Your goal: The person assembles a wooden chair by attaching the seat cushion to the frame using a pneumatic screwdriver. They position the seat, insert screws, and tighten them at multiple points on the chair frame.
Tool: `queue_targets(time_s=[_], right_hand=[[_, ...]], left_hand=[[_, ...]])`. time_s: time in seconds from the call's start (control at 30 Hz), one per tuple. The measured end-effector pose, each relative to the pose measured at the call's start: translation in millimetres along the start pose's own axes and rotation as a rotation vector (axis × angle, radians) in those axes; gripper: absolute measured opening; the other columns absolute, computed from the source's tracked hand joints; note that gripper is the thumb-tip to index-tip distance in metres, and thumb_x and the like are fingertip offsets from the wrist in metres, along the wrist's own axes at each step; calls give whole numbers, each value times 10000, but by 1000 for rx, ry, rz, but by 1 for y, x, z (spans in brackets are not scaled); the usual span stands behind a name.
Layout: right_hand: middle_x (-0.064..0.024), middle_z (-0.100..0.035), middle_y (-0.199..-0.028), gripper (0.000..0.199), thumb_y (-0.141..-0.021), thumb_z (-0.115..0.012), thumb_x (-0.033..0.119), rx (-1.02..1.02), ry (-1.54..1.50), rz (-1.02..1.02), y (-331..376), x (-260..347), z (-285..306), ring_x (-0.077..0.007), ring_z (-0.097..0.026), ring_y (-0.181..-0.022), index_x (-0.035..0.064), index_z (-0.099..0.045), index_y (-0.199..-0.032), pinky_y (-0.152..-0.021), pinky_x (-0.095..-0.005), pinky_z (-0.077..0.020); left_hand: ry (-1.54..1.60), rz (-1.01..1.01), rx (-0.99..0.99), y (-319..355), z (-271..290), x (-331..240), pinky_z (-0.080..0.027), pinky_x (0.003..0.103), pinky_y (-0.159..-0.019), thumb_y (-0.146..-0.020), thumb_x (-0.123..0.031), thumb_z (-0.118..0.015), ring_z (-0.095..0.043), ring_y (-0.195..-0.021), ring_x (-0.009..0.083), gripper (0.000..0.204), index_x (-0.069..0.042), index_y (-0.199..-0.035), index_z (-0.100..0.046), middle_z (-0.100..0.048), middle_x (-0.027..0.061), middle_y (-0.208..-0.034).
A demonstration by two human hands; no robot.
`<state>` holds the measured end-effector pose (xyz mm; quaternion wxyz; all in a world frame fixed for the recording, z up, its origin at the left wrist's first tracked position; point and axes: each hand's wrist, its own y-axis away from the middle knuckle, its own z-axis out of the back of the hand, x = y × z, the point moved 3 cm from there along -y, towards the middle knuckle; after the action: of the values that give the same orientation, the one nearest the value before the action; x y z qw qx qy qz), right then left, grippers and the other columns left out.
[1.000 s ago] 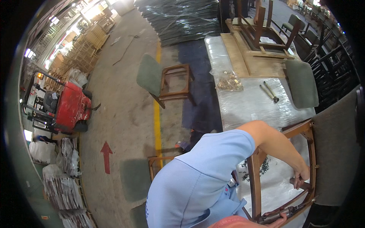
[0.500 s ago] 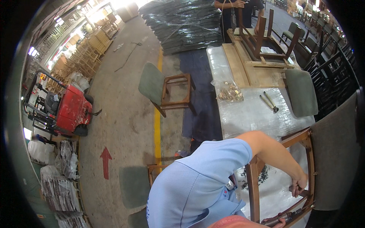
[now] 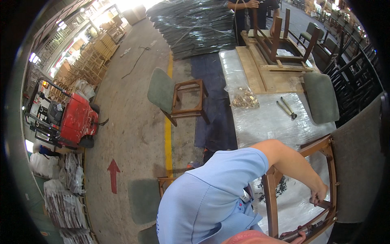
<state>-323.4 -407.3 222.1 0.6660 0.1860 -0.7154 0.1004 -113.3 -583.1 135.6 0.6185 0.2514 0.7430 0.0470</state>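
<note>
A brown wooden chair frame [image 3: 271,205] lies on its side at the lower right, its grey-green padded back [image 3: 359,171] toward the right rim. My left hand [image 3: 319,192] reaches over the frame and is closed around a short wooden bar of it, near the far rail. Closer to the lower edge, my right hand [image 3: 300,236] grips a metal power screwdriver [image 3: 310,229], which lies along the lower rail and points at the corner by the back. The screwdriver's tip is hard to make out. Through the frame shows a pile of small black screws [image 3: 280,188].
On the plastic-covered table [image 3: 264,122] lie a bag of brass-coloured parts [image 3: 244,99], pincers [image 3: 287,109] and a grey seat pad [image 3: 321,97]. An upturned chair [image 3: 280,49] stands beyond, near another person [image 3: 248,16]. Left are a seatless chair [image 3: 189,97] and a red forklift [image 3: 77,118].
Both hands stay almost in place on the chair frame and the screwdriver. The view has shifted very slightly, and the other person at the far end has moved a little.
</note>
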Motion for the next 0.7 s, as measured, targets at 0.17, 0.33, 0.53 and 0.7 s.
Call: queue_targets(time_s=[0.17, 0.33, 0.53, 0.7], right_hand=[[-160, -635, -880, 264, -960, -520, 281, -107, 312, 178, 9, 26, -40, -244, -581, -670, 50, -544, -1085, -648, -433, -440], [-171, -633, -867, 398, -1041, -358, 323, -217, 585, 391, 16, 37, -57, -269, -589, -712, 2, -591, -1003, -649, -425, -469], [-186, -640, -951, 466, -1060, -362, 374, -202, 567, 329, 18, 39, -53, -284, -601, -859, -11, -617, -994, -745, -437, -481], [-185, -617, -1069, 459, -1047, -407, 405, -204, 390, 88, 16, 38, -48, -275, -557, -984, -2, -619, -1025, -835, -428, -462]], left_hand=[[94, -2, -53, 0, 5, 2, -425, 393, -421, -841, 66, -649, -652, -634, 264, 128, 152, -861, -557, -673, 312, -881], [202, -3, -131, 10, 4, -7, -308, 381, -370, -810, 92, -685, -548, -519, 220, 173, 85, -717, -539, -626, 228, -721], [-216, -174, -50, -4, 11, -6, -341, 383, -363, -810, 73, -695, -533, -491, 231, 179, 83, -705, -550, -604, 203, -664], [412, -202, -223, 3, -3, -9, -465, 394, -390, -800, 2, -645, -584, -476, 274, 171, 87, -679, -560, -585, 195, -598]])
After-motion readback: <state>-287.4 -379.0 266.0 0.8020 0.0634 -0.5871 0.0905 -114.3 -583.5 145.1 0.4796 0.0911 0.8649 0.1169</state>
